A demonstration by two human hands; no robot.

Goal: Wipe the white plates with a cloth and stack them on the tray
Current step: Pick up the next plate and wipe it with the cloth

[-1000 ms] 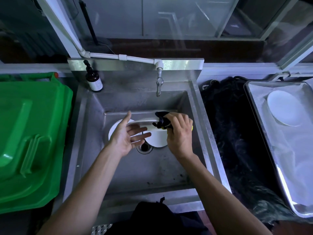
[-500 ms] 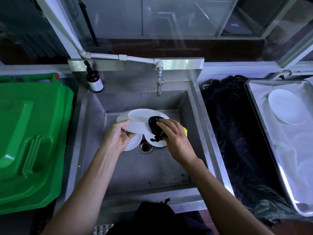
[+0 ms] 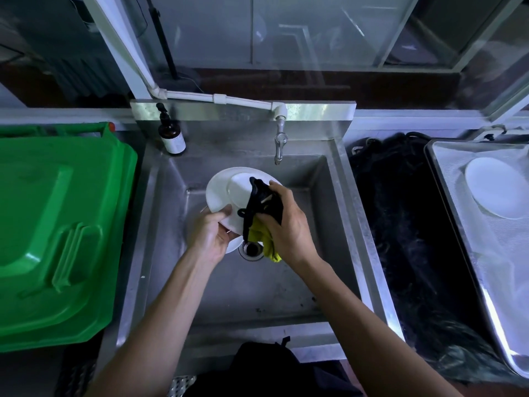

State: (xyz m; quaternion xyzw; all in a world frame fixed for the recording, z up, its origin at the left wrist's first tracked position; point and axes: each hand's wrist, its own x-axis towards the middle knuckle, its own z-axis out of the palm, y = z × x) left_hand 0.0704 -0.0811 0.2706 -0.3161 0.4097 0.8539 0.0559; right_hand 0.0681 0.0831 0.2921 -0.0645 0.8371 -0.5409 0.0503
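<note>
1. The left hand (image 3: pixel 210 239) grips the near rim of a white plate (image 3: pixel 226 193), tilted above the sink (image 3: pixel 286 282)
2. The right hand (image 3: pixel 286 227) clutches a black and yellow cloth (image 3: pixel 262 213) against the plate
3. Far right, another plate (image 3: pixel 495 187) lies on the tray (image 3: pixel 446 196)

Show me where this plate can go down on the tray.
The tray has bare lining nearer you, below the plate already on it. The sink floor is free in front of the drain; around the drain, both hands crowd it.
</note>
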